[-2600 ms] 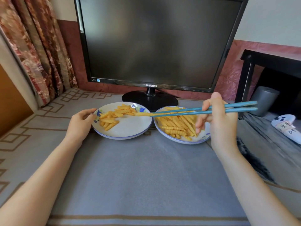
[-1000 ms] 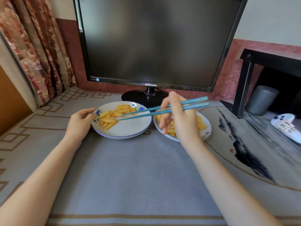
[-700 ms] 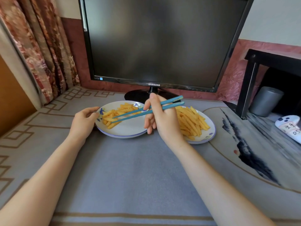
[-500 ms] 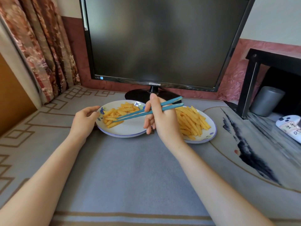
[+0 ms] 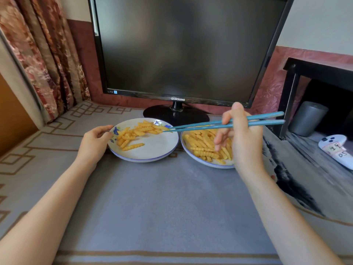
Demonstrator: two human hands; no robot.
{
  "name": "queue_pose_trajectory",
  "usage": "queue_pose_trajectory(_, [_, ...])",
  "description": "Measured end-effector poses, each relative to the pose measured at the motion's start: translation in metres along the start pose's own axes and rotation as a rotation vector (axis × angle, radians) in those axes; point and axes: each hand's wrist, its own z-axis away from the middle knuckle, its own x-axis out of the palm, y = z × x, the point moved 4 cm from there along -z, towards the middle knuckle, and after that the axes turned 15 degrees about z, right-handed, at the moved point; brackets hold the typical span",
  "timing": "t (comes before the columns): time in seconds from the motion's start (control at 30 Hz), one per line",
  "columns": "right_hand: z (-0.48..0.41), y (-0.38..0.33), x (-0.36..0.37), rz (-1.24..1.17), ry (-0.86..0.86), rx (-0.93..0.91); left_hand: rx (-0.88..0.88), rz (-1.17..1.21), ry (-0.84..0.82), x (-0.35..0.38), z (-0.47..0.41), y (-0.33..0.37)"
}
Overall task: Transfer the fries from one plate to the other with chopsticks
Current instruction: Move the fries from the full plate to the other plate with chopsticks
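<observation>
The dark monitor (image 5: pixel 177 48) was the biggest thing before us, standing on its round black foot at the back of the grey tablecloth (image 5: pixel 162 197), with a flowered curtain (image 5: pixel 42 54) hanging to the left and a black stand (image 5: pixel 321 69) to the right. Both of our bare forearms reached in from the near edge. Our left hand (image 5: pixel 93 144) lay curled at the left plate (image 5: pixel 152 150), thumb and fingertips gripping its left rim. Our right hand (image 5: pixel 246 142) hung over the right plate (image 5: pixel 186 150), which sat just beside the left one, and it grasped the blue chopsticks (image 5: pixel 210 125) high on their shafts while its lower fingers hung loose above the food. The larger heap of fries (image 5: pixel 202 144) covered most of the right plate. A smaller pile of fries (image 5: pixel 133 134) lay along the far and left part of the left plate, one stray piece nearer us. The chopsticks ran nearly level from right to left, crossing the gap between the plates, and their tips came together at a fry on the far right end of the smaller pile. We could not tell whether that fry was pinched or only touched. Under the stand stood a grey cylinder (image 5: pixel 307 118), and nearer us lay a white controller (image 5: pixel 336 150).
</observation>
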Motion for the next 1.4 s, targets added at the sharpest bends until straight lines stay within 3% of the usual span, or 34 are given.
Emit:
queue_pose_trajectory(0.3, [0.003, 0.01, -0.076, 0.078, 0.168, 0.048, 0.006, -0.019, 0.004, 0.001, 0.002, 0.003])
queue_pose_trajectory(0.87, [0.007, -0.005, -0.061, 0.112, 0.091, -0.046, 0.005, 0.001, 0.006, 0.0, 0.001, 0.0])
queue_pose_trajectory(1.4, [0.002, 0.018, 0.062, 0.002, -0.308, 0.038, 0.014, 0.009, 0.007, -0.001, -0.002, -0.003])
